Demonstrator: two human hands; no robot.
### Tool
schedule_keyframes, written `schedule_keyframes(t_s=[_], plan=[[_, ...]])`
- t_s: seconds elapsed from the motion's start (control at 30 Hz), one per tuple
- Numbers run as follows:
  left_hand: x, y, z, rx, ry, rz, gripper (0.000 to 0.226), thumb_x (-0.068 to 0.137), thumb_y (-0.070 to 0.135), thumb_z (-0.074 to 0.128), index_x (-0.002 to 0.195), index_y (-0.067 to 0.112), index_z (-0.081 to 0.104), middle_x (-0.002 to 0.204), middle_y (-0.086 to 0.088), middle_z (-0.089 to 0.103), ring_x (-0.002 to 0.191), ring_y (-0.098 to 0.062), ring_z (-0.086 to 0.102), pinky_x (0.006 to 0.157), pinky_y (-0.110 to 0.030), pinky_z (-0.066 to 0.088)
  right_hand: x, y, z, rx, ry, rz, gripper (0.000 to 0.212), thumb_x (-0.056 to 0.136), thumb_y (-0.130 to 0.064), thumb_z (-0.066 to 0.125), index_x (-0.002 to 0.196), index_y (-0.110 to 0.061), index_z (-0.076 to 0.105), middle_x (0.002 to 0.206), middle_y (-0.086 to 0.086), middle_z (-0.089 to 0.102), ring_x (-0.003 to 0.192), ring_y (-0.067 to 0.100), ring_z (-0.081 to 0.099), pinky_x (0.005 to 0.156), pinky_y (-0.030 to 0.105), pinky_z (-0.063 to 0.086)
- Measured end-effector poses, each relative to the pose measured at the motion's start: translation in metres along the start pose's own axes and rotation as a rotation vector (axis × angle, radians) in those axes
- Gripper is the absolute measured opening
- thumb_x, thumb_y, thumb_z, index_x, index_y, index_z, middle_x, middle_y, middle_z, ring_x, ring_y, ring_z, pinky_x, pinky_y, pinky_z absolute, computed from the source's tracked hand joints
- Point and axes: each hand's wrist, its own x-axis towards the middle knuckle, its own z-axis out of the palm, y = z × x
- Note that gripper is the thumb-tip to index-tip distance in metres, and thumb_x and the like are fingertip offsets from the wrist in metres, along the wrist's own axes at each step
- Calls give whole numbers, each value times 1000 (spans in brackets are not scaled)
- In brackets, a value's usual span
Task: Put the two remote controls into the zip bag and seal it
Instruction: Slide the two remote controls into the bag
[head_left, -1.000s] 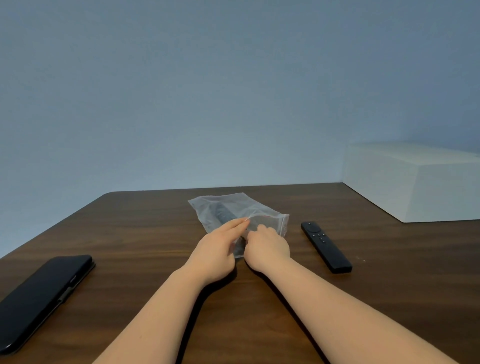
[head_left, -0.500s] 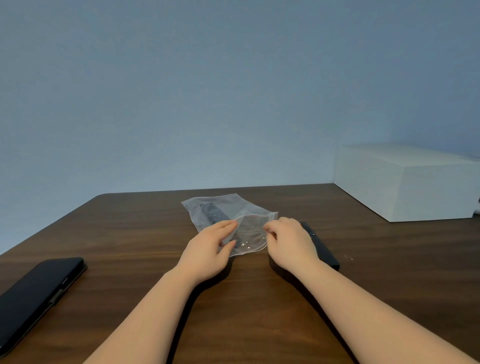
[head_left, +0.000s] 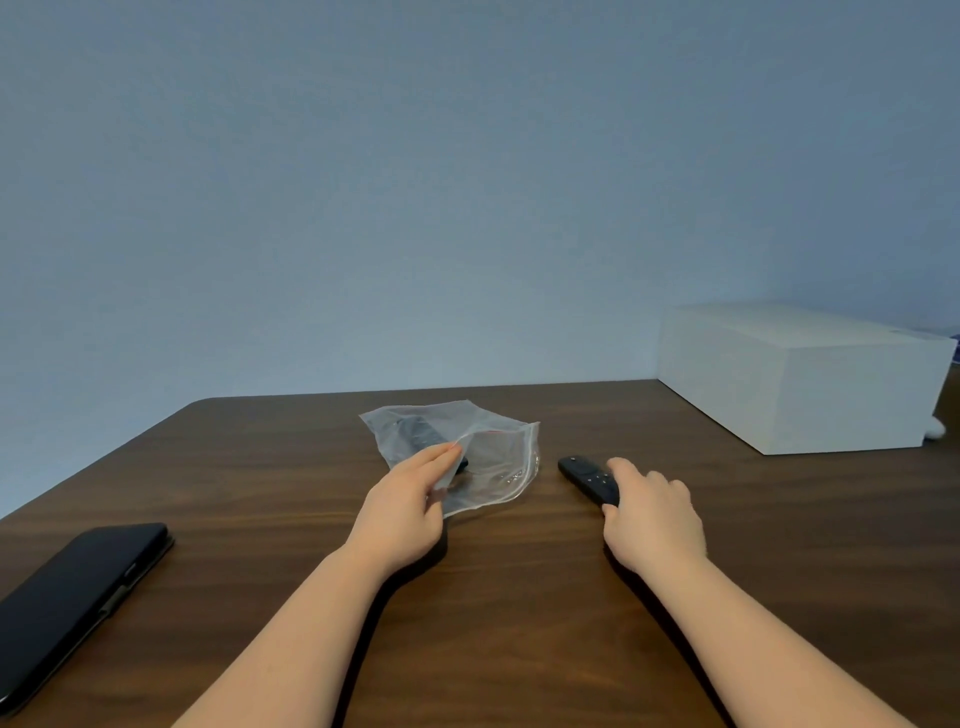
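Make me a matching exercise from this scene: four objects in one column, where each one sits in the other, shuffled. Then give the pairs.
Things:
1. first remote
2. second remote
3. phone
4. white box

Places:
A. far right of the table
B. under the right hand
C. inside the zip bag that the left hand holds
D. near left of the table

Pairs: 1-C, 2-B, 3-D, 4-A

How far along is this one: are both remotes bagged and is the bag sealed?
About halfway. One remote already lies inside the zip bag. The left hand holds the bag's mouth open, so it is unsealed. The right hand is closing on the second remote, which lies on the table. Left: insert it, then press the zip shut.
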Motion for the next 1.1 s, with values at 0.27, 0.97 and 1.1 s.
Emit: schedule_keyframes(t_s=[0.27,0.97,1.1], plan=[[1,0,1,20,-7,-35,59,87,5,46,138,32,32,146,15,37,115,-17,51,95,-32,48,-13,-18,-11,527,292,-441,28,89,-19,60,116,-21,58,106,-10,59,100,10,45,81,19,36],[-1,5,0,63,33,65,65,84,1,43,139,32,28,147,15,35,129,-9,40,94,-21,40,15,-79,35,58,22,-551,31,90,-30,59,111,-12,45,117,9,50,106,26,49,76,37,49],[1,5,0,56,20,60,65,84,1,43,139,34,28,147,16,35,128,-8,41,94,-22,42,14,-69,29,66,81,-575,30,91,-42,53,98,-13,50,105,5,51,98,22,48,75,34,46]])
